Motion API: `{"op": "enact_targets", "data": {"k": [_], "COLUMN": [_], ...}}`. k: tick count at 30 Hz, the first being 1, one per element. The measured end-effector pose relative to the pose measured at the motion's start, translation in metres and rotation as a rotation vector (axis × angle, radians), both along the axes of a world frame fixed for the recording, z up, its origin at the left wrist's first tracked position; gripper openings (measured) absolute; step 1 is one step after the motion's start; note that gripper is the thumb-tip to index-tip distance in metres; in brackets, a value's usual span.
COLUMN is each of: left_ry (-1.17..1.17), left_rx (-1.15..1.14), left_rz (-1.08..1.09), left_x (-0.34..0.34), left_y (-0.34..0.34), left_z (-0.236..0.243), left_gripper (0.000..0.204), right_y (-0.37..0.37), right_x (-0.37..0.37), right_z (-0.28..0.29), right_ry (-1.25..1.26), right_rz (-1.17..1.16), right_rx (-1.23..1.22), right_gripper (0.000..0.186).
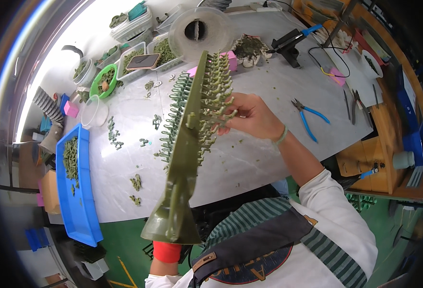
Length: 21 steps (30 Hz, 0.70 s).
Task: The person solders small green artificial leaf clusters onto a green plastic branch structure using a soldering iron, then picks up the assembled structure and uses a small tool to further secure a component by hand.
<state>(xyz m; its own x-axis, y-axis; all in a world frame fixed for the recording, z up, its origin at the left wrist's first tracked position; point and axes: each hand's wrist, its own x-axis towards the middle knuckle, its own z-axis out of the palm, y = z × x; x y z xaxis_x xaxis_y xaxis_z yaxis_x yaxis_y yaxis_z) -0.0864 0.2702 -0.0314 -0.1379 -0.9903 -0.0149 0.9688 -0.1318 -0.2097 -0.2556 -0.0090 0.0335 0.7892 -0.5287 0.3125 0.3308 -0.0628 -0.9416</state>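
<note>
An olive-green wax tree [181,158] rises in front of me, with a long flat trunk and a flared, cone-shaped base at the lower end. Rows of small curled green wax pieces [215,85] stick out from both sides of the trunk. My right hand [254,116] is closed at the tree's right side, thumb and fingers pinching among the pieces; the exact piece is hidden. Of my left arm, only the wrist with a red band [165,252] shows below the base. My left hand and its fingers are hidden behind the base.
A blue tray [87,192] with green pieces stands at left. Loose green pieces [135,182] lie on the grey table [125,206]. Blue-handled pliers [309,120] lie at right. Behind are tubs [133,60], a phone [143,61], a clear round disc [216,33] and a black blue-tipped tool [288,47].
</note>
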Motion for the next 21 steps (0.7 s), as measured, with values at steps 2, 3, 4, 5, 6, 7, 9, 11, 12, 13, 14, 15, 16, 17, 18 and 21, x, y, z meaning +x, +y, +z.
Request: {"op": "enact_targets", "data": {"k": [2,3,4,5,6,7,9,11,12,13,14,15,16,17,18,21], "left_ry": [-0.494,-0.622,-0.755,-0.400,-0.258,-0.120,0.090,0.201,0.196,0.209,0.223,0.220,0.237,0.256,0.254,0.191], "left_rx": [0.514,0.633,0.763,0.604,0.473,0.347,0.202,0.131,0.131,0.129,0.127,0.127,0.127,0.127,0.128,0.106], "left_rz": [0.184,0.238,0.274,0.198,0.151,0.085,-0.002,-0.051,-0.058,-0.068,-0.074,-0.076,-0.076,-0.075,-0.077,-0.082], "left_x": [-0.017,-0.018,-0.019,-0.017,-0.016,-0.016,-0.016,-0.016,-0.016,-0.017,-0.018,-0.019,-0.020,-0.020,-0.020,-0.018], "left_y": [-0.005,-0.007,-0.008,-0.008,-0.008,-0.009,-0.008,-0.007,-0.008,-0.009,-0.009,-0.009,-0.009,-0.008,-0.008,-0.006], "left_z": [0.038,0.044,0.050,0.052,0.049,0.047,0.041,0.037,0.037,0.037,0.037,0.037,0.037,0.037,0.037,0.034], "left_gripper": [0.018,0.016,0.015,0.015,0.015,0.016,0.016,0.018,0.018,0.018,0.019,0.019,0.020,0.020,0.020,0.021], "right_y": [-0.001,-0.003,-0.006,-0.009,-0.013,-0.017,-0.017,-0.015,-0.014,-0.013,-0.012,-0.010,-0.007,-0.005,-0.003,0.002], "right_x": [-0.002,-0.002,-0.002,-0.002,-0.002,-0.003,-0.003,-0.003,-0.003,-0.002,-0.001,-0.001,0.000,0.000,0.002,0.004], "right_z": [0.009,0.010,0.011,0.012,0.013,0.014,0.016,0.021,0.021,0.020,0.019,0.018,0.015,0.013,0.010,0.004], "right_ry": [0.019,0.015,0.022,0.027,0.020,0.015,0.002,0.033,0.029,0.042,0.055,0.052,0.020,-0.010,-0.012,-0.112], "right_rz": [0.027,0.019,0.056,0.096,0.088,0.133,0.172,0.214,0.207,0.231,0.258,0.256,0.264,0.272,0.270,0.259], "right_rx": [0.012,0.015,-0.029,-0.074,-0.073,-0.130,-0.186,-0.129,-0.130,-0.082,-0.032,-0.033,0.029,0.092,0.092,0.188], "right_gripper": [0.012,0.012,0.012,0.013,0.013,0.013,0.013,0.011,0.011,0.013,0.016,0.016,0.014,0.013,0.013,0.015]}}
